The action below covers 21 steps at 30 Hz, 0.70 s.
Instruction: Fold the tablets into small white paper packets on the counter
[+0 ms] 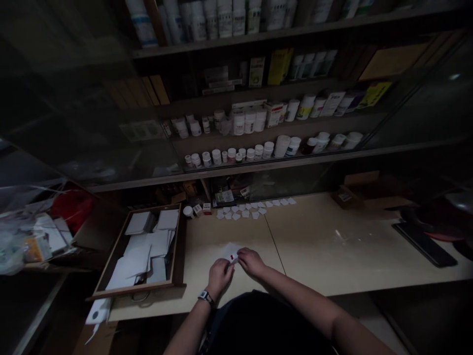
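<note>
A small white paper sheet (232, 249) lies on the table in front of me, with a few tiny red items (232, 256) on it, perhaps pills or capsules. My left hand (220, 274), with a watch on its wrist, pinches the near left edge of the paper. At the right edge, my right hand (251, 261) grips it between thumb and fingers. Farther back stand several small folded white paper packets (245, 213) in rows.
Left of my hands sits a wooden drawer (180, 246) holding stacks of white paper (136, 254). Small boxes and a bottle (188, 212) stand behind it. Shelves of medicine bottles (239, 122) rise above the table (318, 241). A black flat object (424, 244) and a cardboard box (347, 196) are on the right.
</note>
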{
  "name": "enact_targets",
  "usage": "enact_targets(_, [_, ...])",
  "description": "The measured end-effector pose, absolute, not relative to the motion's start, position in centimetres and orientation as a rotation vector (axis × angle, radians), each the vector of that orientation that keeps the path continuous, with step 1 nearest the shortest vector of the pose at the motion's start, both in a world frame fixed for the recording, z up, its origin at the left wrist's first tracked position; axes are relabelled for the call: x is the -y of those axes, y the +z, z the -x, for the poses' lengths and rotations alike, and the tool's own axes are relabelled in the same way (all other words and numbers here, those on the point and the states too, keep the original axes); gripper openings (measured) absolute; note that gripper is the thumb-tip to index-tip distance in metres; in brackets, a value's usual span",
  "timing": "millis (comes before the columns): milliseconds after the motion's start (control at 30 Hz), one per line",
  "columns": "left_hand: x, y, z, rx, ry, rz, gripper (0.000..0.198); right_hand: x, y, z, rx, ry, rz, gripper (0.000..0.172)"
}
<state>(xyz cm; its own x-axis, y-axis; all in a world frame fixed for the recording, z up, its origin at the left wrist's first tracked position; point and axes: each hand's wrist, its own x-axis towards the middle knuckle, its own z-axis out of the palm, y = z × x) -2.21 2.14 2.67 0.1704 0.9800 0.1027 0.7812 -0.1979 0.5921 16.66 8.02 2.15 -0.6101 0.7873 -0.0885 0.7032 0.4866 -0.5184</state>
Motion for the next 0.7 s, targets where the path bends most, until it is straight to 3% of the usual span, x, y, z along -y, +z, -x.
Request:
enact_targets(367, [-4.0, 3.3, 0.8, -1.977, 0.613, -1.6, 0.027, -10.0, 2.4, -15.9, 2.431, 0.908, 1.452, 0.016])
enact_targets(700, [-4.8, 3.5, 0.0, -2.079, 0.326, -1.683, 0.032, -10.5, 3.2, -15.1, 2.415, 0.924, 1.63, 0.013])
